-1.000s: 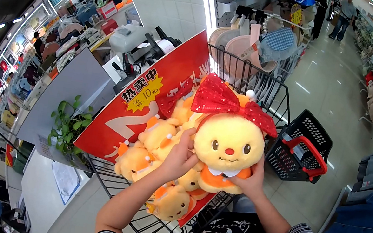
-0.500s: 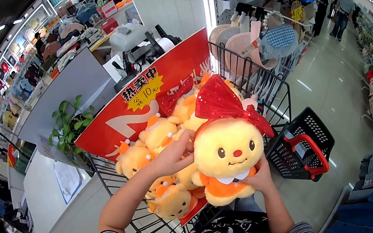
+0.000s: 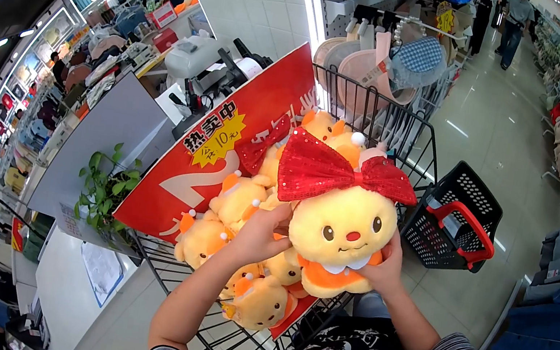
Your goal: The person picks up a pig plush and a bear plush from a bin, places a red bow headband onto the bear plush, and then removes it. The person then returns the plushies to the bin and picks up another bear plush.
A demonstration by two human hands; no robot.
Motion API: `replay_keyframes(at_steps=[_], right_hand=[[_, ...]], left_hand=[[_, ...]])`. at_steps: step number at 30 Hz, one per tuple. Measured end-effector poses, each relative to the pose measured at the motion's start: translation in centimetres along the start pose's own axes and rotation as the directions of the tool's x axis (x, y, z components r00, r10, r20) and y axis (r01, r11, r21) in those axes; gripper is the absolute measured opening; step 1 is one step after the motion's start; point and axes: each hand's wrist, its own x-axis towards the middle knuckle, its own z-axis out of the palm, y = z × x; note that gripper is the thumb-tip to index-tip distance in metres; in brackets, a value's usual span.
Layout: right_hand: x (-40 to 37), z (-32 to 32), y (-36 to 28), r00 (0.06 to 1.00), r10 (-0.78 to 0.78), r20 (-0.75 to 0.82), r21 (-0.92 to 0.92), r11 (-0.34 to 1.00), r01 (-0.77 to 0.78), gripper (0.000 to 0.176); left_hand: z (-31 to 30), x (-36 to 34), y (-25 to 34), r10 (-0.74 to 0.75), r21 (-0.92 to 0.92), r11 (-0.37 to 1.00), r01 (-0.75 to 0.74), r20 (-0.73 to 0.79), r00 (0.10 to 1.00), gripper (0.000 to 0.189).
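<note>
- Left hand [image 3: 257, 234] grips the plush toy [image 3: 340, 234] on its left side
- Right hand [image 3: 382, 268] cups its right side
- Toy is held above the wire basket [image 3: 403, 139] of other toys [image 3: 227, 229]

One head-worn fisheye view looks forward and down, close over a wire bin [image 3: 376, 124] at frame centre (the aisle floor [image 3: 492, 128] recedes toward the upper right), edges blackened by the lens.
</note>
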Motion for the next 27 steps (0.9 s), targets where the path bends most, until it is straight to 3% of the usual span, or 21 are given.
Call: replay_keyframes(at_steps=[2,5,8,10,11,12,13,15,16,21,23,25,27], right_hand=[[-0.1,0.3,0.2,0.998,-0.006,-0.055,0.002,1.000,0.006,0.091],[0.0,0.3,0.1,0.992,-0.033,-0.118,-0.011,0.999,0.032,0.087],[-0.2,0.7,-0.2,0.986,-0.062,-0.154,-0.104,0.994,0.046,0.086],[-0.4,0.9,-0.5,0.980,-0.074,-0.186,-0.182,0.982,0.039,0.086],[-0.6,1.0,-0.5,0.982,-0.069,-0.178,-0.302,0.953,0.012,0.085],[-0.8,1.1,-0.6,0.983,-0.062,-0.173,-0.417,0.909,-0.016,0.084],[-0.9,1.3,-0.7,0.982,-0.063,-0.179,-0.416,0.909,-0.018,0.084],[-0.9,1.8,-0.9,0.993,-0.050,-0.110,-0.311,0.950,0.013,0.068],[-0.9,2.1,-1.2,0.989,-0.081,-0.120,-0.314,0.949,0.039,0.052],[-0.1,0.7,-2.2,0.989,0.043,-0.142,-0.229,0.971,-0.075,0.032],[0.4,-0.2,-2.5,0.962,-0.264,-0.068,-0.621,0.766,0.166,0.023],[0.4,-0.8,-2.4,0.963,-0.243,-0.115,-0.576,0.807,0.135,0.019],[0.6,-1.9,-1.9,0.995,-0.071,-0.072,-0.391,0.920,0.037,0.016]], left_hand=[[0.1,-0.1,0.3,0.010,0.024,1.000,-0.010,0.010,1.000,0.040],[0.5,-0.1,0.9,0.041,-0.089,0.995,-0.039,0.030,0.999,0.033],[1.0,-0.1,0.3,-0.035,-0.141,0.989,0.051,0.118,0.992,0.047],[1.6,-0.2,1.4,-0.004,-0.350,0.935,0.053,0.140,0.990,0.068],[1.9,-0.1,1.3,-0.003,-0.348,0.936,0.053,0.143,0.990,0.068],[2.3,0.0,0.9,0.044,-0.210,0.977,-0.025,0.086,0.995,0.078],[2.5,0.1,0.5,0.099,-0.064,0.993,-0.097,0.039,0.994,0.088],[2.8,0.2,-0.3,0.040,-0.149,0.988,-0.037,0.019,0.999,0.093],[2.8,0.2,-0.5,-0.025,-0.235,0.972,0.023,-0.005,1.000,0.098],[2.2,0.3,0.2,-0.087,-0.380,0.921,0.082,0.004,0.996,0.099],[2.1,0.4,0.3,-0.097,-0.394,0.914,0.093,0.010,0.995,0.098],[2.0,0.5,0.4,-0.114,-0.428,0.897,0.112,0.020,0.993,0.098],[2.1,0.5,0.7,-0.114,-0.448,0.886,0.116,0.033,0.993,0.098]])
